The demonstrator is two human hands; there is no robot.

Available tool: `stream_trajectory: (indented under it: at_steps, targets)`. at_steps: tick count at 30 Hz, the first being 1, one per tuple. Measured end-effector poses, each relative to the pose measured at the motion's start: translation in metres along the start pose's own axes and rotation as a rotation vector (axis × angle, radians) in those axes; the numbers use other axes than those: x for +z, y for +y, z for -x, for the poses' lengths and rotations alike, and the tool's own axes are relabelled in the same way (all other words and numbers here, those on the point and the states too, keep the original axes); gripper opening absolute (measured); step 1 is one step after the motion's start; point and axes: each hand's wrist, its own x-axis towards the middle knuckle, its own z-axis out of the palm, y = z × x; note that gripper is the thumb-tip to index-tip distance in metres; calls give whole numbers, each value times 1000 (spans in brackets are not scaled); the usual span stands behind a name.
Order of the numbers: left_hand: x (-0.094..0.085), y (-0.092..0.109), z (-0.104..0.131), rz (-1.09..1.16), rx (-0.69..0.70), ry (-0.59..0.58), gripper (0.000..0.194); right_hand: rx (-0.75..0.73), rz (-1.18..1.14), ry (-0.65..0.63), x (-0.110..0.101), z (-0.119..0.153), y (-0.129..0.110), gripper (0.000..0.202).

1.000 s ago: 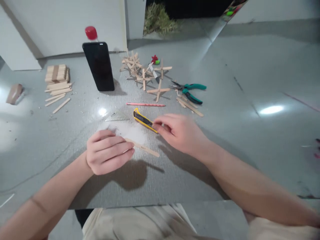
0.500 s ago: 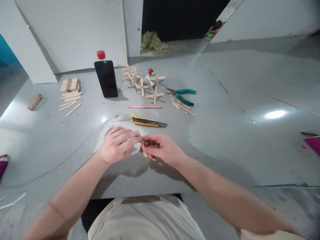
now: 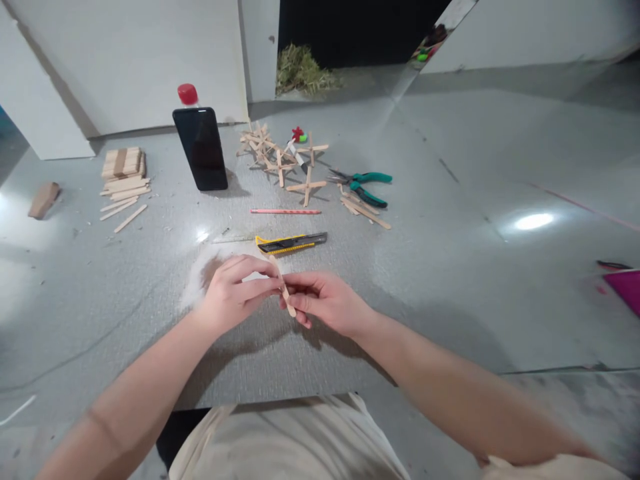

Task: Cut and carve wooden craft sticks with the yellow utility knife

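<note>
Between my hands, above the near part of the table, is a wooden craft stick (image 3: 283, 287), tilted with its upper end leaning away from me. My right hand (image 3: 325, 300) is closed on its lower half, thumb on top. The fingertips of my left hand (image 3: 240, 290) pinch the stick near its middle from the other side. Just beyond the hands lies a yellow and black utility knife (image 3: 291, 243). A pink pencil (image 3: 286, 211) lies behind the knife. Several crossed-stick pieces (image 3: 307, 187) stand farther back.
Teal-handled pliers (image 3: 367, 179) lie beside loose sticks (image 3: 367, 212) at centre right. A black phone (image 3: 203, 150) leans on a red-capped bottle (image 3: 187, 95). A bundle of craft sticks (image 3: 123, 165) and a brown block (image 3: 44, 200) are at left. A marker (image 3: 298, 157) lies among the crosses.
My left fingers have lifted and shifted slightly, so more of the craft stick's upper end shows. My right hand keeps its hold. The whole view has shifted a little.
</note>
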Motion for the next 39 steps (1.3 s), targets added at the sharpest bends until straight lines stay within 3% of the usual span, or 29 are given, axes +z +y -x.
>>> stream_trajectory:
  at_steps: [5,12,22,26,34,39]
  targets:
    - [-4,2,-4,40,-5,-34,8,37,31,-21,1,1,-3,27]
    - [-9,4,-6,37,-37,-183,14,80,87,-28,4,3,-2,22]
    - [-2,10,-1,-79,-37,-253,14,67,78,42,7,2,1,20]
    - [2,17,0,-189,-44,-213,17,32,23,79,8,1,4,24]
    - [15,32,4,-325,-60,-15,15,-13,-26,109,8,3,6,30]
    - [12,35,0,-339,-26,48,13,-30,-15,108,5,5,3,30]
